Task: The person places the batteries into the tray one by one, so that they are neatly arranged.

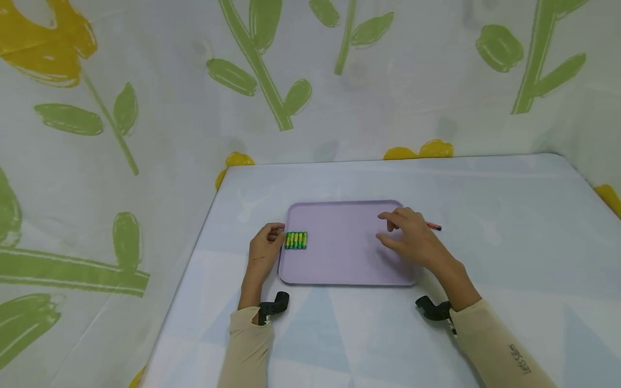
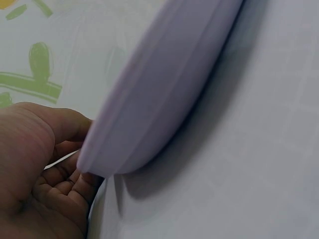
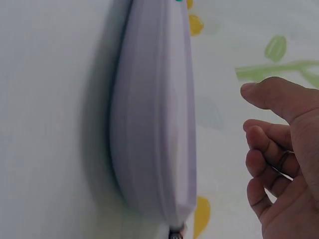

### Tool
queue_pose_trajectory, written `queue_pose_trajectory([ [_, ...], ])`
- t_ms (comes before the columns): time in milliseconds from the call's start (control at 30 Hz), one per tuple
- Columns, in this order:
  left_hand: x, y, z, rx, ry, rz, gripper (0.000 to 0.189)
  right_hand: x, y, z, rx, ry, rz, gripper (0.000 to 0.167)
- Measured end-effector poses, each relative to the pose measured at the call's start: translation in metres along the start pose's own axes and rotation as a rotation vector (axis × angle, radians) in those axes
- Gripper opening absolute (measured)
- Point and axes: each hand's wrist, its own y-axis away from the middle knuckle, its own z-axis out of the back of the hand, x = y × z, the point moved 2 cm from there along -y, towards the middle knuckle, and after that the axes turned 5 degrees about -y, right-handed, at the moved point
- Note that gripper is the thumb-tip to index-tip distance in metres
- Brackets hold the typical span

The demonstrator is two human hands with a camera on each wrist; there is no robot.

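Note:
A row of several green-and-yellow batteries [image 1: 296,240] lies side by side along the left end of a shallow lilac tray [image 1: 344,272]. At that end my left hand [image 1: 264,248] grips the rim; the left wrist view has the tray's corner [image 2: 124,124] between the thumb and curled fingers. Over the tray's right side hovers my right hand [image 1: 412,234], thumb and index finger spread apart with nothing between them. Just past the right rim, partly hidden by that hand, is a small red stick with a dark end [image 1: 434,226].
The tray rests on a table [image 1: 509,226] covered by a pale blue and white cloth. A backdrop [image 1: 359,118] with green leaves and yellow flowers hangs behind and to the left. Black wrist cameras [image 1: 274,305] sit at both sleeve cuffs.

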Motion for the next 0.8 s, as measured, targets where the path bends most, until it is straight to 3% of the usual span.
queue_pose_trajectory([
  [367,0.0,-0.001,-0.001,-0.006,0.02,0.0,0.026,-0.031,0.015,0.035,-0.032,0.026,-0.045,0.035],
  [800,-0.001,0.001,0.006,-0.003,0.0,0.002,0.026,-0.049,0.021,0.051,0.179,0.087,-0.12,0.039],
])
